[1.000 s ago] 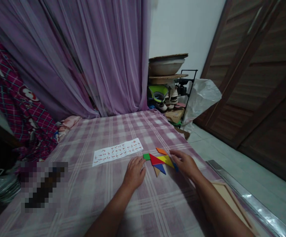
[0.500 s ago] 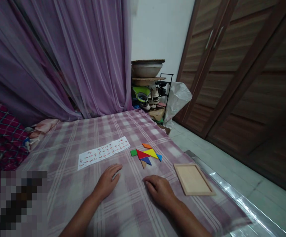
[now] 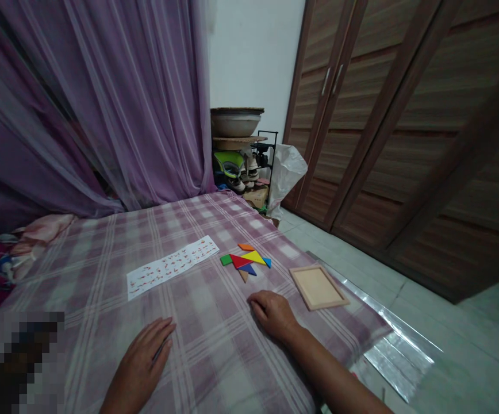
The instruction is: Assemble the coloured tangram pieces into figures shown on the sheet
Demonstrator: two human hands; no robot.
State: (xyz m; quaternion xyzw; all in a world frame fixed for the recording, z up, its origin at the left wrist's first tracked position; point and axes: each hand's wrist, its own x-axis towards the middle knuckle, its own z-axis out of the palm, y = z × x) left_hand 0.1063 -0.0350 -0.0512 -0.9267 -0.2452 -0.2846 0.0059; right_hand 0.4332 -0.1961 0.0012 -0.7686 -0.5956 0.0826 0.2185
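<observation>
My left hand (image 3: 144,356) rests on the plaid bedspread at the lower left. Its fingers are stretched out and it holds nothing I can see. My right hand (image 3: 272,311) lies on the bedspread with its fingers curled in loosely, and no object shows in it. Just beyond it several coloured tangram pieces form a figure: a red triangle (image 3: 240,261) and a yellow triangle (image 3: 254,258) in the middle, a green square (image 3: 226,260) at the left, an orange parallelogram (image 3: 245,247), and blue and tan triangles around them. A printed paper strip (image 3: 167,269) lies beyond my left hand.
A shallow wooden tray (image 3: 298,276) lies right of my right hand, near the edge of the bed (image 3: 206,356). Purple curtains (image 3: 146,103) hang at the far side. A shoe rack (image 3: 271,167) and a brown wardrobe (image 3: 374,126) stand beyond the bed.
My left hand has drawn back toward me and to the left, away from the pieces. My right hand stays near its spot. The view has turned right; the tangram figure looks unchanged.
</observation>
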